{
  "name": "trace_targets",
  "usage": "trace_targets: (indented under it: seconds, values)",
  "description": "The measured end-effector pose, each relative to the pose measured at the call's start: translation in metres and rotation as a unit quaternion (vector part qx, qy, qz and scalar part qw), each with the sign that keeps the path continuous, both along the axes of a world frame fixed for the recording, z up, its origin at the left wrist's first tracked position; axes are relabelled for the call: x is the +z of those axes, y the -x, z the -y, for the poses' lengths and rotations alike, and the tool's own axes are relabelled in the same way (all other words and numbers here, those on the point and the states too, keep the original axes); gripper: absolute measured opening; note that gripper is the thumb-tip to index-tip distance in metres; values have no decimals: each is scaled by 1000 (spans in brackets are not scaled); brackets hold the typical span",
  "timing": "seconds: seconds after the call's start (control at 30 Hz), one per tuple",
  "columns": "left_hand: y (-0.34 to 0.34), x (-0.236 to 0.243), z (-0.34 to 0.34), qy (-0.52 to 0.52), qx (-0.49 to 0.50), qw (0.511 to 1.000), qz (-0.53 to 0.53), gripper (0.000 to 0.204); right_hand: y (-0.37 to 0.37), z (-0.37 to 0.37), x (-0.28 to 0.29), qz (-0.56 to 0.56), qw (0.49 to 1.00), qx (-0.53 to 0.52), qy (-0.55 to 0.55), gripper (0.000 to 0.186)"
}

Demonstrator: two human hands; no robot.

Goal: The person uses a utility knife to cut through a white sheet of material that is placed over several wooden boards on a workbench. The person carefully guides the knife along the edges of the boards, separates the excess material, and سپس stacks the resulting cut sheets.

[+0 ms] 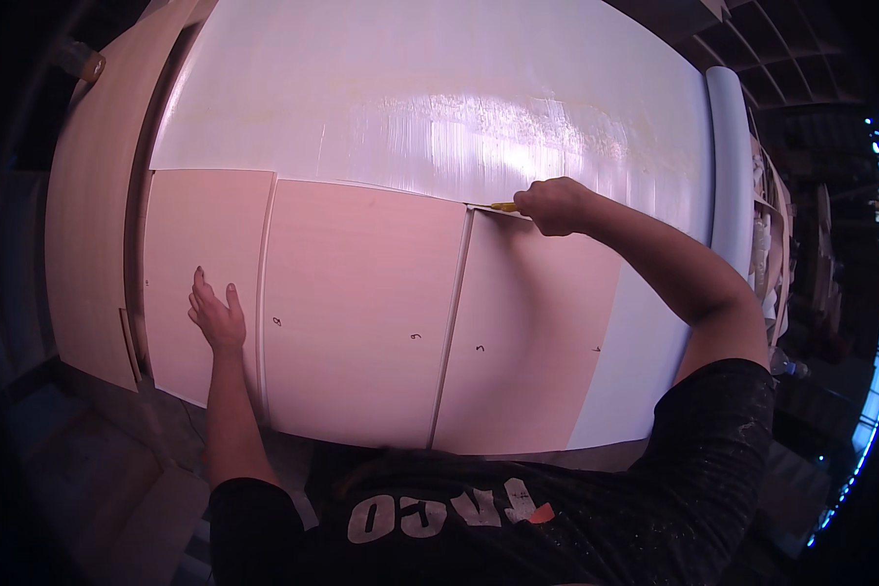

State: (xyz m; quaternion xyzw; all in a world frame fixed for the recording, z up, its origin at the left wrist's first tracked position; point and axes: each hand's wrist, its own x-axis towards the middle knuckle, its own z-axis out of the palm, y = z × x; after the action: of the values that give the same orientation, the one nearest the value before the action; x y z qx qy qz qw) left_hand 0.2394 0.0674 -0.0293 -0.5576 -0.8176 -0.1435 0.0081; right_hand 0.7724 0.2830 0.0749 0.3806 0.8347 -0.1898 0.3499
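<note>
My right hand (554, 206) is closed around a yellow utility knife (504, 206). Its tip meets the far edge of the panels, near the gap between the middle panel (361, 293) and the right panel (527, 361). On the left panel (200, 220) my left hand (217, 313) lies with its fingers spread, holding nothing. All three pale wooden panels rest side by side on a glossy white sheet (361, 107), with narrow gaps between them. Small handwritten marks show on the panels. A shadow of my right arm falls over the right panel.
A long white roll (730, 166) lies along the right side of the sheet. Left of the sheet stands a large wooden board (93, 205). A clear bottle (789, 366) is near my right elbow, and a jar (86, 64) sits at the far left.
</note>
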Motion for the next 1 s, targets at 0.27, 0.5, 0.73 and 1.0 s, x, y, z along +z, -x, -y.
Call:
trace_targets:
  seconds: [0.27, 0.5, 0.73, 1.0]
  values:
    - [-2, 2, -1, 19, 7, 1000, -3, 65, -9, 4, 2, 30, 1000, -3, 5, 26]
    - [1, 1, 1, 22, 17, 1000, 5, 65, -24, 7, 2, 19, 1000, -7, 0, 25]
    - [0, 1, -1, 19, 10, 1000, -3, 65, -37, 11, 6, 45, 999, -18, 3, 23]
    - [2, -4, 3, 10, 6, 1000, -13, 64, -64, 14, 12, 55, 998, -36, 9, 24]
